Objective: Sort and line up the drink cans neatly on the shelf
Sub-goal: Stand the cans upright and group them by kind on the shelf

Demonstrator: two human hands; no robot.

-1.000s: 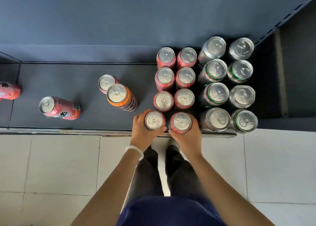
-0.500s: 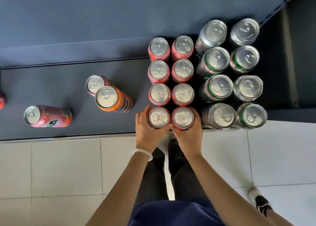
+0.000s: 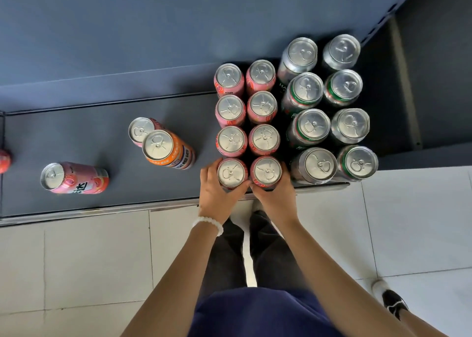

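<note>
At lower centre, the left hand (image 3: 217, 191) wraps the front-left pink can (image 3: 232, 172) and the right hand (image 3: 277, 192) wraps the front-right pink can (image 3: 267, 171), both at the dark shelf (image 3: 107, 183) edge. Behind them stand three more pink pairs, silver-green cans (image 3: 314, 127) to the right. Left of centre stand an orange can (image 3: 167, 149) and a loose pink can (image 3: 74, 178).

Even, diffuse daylight; scene bright and sharp at centre. Can tops (image 3: 265, 140) show soft glare. Deep shadow sits between the cans at the shelf's (image 3: 102, 142) right end. Wide-angle bowing bends the shelf's front edge (corners slightly soft).
</note>
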